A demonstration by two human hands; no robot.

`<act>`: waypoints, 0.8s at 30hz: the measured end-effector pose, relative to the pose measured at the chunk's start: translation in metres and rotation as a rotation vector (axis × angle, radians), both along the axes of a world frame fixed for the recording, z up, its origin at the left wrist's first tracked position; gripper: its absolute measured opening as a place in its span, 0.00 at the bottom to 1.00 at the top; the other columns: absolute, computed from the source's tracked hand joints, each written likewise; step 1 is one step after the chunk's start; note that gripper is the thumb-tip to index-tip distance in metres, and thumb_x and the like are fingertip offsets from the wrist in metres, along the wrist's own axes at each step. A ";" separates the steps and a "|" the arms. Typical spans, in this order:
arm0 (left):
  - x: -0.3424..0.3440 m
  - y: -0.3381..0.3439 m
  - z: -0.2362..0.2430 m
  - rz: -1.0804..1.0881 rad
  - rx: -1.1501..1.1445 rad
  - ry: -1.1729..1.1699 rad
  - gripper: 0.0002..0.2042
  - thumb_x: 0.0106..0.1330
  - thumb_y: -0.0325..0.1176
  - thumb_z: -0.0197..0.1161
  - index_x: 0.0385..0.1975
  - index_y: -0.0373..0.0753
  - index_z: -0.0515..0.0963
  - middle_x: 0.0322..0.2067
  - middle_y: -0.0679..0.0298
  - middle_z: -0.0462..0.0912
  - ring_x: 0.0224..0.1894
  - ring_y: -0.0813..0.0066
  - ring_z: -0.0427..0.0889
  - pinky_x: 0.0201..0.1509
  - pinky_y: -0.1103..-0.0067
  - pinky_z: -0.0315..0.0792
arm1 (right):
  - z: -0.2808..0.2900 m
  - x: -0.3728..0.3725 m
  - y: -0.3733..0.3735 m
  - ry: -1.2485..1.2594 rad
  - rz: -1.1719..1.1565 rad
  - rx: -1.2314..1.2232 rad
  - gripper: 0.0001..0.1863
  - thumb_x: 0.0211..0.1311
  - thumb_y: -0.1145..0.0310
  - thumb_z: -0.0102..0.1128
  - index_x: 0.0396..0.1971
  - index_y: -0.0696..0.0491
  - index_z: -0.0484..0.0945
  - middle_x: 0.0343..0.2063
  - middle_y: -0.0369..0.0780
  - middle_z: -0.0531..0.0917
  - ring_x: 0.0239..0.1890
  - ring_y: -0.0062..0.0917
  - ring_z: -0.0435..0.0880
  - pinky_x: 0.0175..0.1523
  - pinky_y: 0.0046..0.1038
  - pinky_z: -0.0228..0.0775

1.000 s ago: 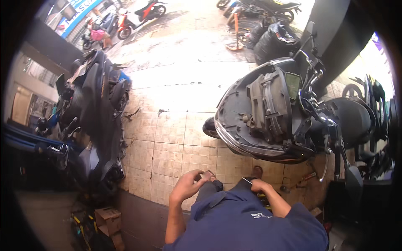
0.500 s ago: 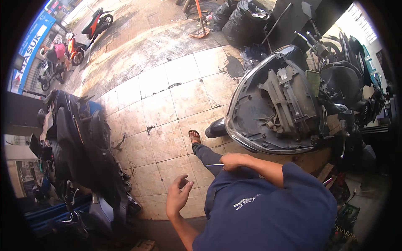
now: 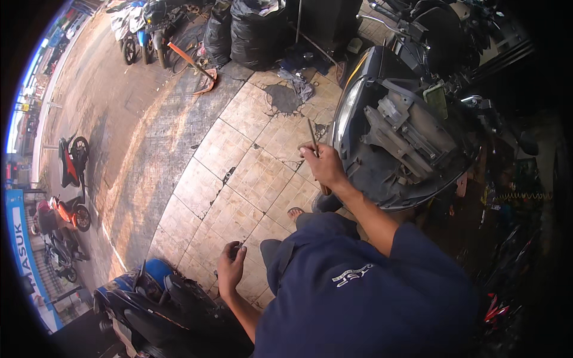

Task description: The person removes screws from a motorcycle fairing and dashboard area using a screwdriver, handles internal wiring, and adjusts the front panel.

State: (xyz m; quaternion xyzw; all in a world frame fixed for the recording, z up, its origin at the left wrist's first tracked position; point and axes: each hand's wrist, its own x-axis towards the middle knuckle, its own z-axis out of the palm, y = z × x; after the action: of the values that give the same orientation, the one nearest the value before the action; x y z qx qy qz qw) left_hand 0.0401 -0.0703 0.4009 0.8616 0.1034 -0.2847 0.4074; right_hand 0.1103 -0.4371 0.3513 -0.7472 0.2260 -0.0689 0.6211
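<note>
My right hand (image 3: 327, 167) is closed around a screwdriver (image 3: 313, 132). Its thin shaft points up and away from the fist, and the brownish handle end shows below the hand. Beside that hand, to the right, stands a scooter (image 3: 352, 179) with its front panel off and its inner frame and brackets bare. My left hand (image 3: 231, 268) hangs lower, over the tiled floor, with its fingers curled toward the thumb. A tiny dark thing shows at its fingertips, too small to name.
Black garbage bags (image 3: 259, 36) and a grey rag (image 3: 298, 86) lie ahead. An orange pole on a base (image 3: 190, 61) stands on the pavement. A dark motorcycle (image 3: 173, 316) is at lower left, and parked motorcycles (image 3: 73, 212) are farther off. The tile floor (image 3: 239, 158) has cracks.
My view has swung to the right. The right hand has gone from my waist out toward the scooter, its screwdriver turning from sideways to upward. My left-hand fingers have drawn closer together.
</note>
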 end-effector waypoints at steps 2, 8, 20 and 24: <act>0.065 -0.013 0.008 -0.100 -0.027 0.017 0.17 0.69 0.35 0.64 0.52 0.30 0.76 0.31 0.60 0.83 0.34 0.77 0.80 0.41 0.78 0.74 | 0.016 0.017 -0.034 0.031 -0.272 0.006 0.13 0.67 0.63 0.61 0.40 0.57 0.84 0.18 0.35 0.80 0.19 0.17 0.77 0.26 0.26 0.68; 0.228 -0.046 -0.016 -0.486 -0.180 -0.057 0.18 0.68 0.35 0.65 0.51 0.28 0.76 0.34 0.58 0.85 0.36 0.76 0.81 0.42 0.78 0.75 | 0.015 0.067 -0.118 -0.078 -0.830 -0.099 0.26 0.69 0.62 0.60 0.59 0.64 0.72 0.49 0.48 0.83 0.12 0.17 0.72 0.15 0.22 0.63; 0.508 -0.159 -0.036 -0.861 -0.341 0.156 0.17 0.71 0.37 0.63 0.50 0.29 0.78 0.43 0.52 0.86 0.47 0.69 0.84 0.52 0.75 0.75 | 0.007 0.138 -0.148 -0.037 -1.458 0.042 0.13 0.66 0.62 0.65 0.40 0.56 0.77 0.13 0.32 0.70 0.09 0.16 0.64 0.13 0.24 0.58; 0.558 -0.258 -0.032 -0.999 -0.359 0.090 0.16 0.70 0.37 0.62 0.48 0.29 0.78 0.40 0.53 0.86 0.44 0.70 0.84 0.50 0.75 0.75 | 0.016 0.153 -0.152 -0.005 -1.580 0.099 0.16 0.64 0.58 0.68 0.36 0.55 0.77 0.15 0.32 0.71 0.10 0.16 0.65 0.14 0.23 0.57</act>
State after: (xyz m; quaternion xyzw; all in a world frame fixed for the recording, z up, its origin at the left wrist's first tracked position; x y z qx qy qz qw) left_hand 0.5983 -0.3279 0.3691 0.7094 -0.3523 -0.4940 0.3586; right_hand 0.2634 -0.5891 0.3673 -0.3368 0.6911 -0.4812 0.4211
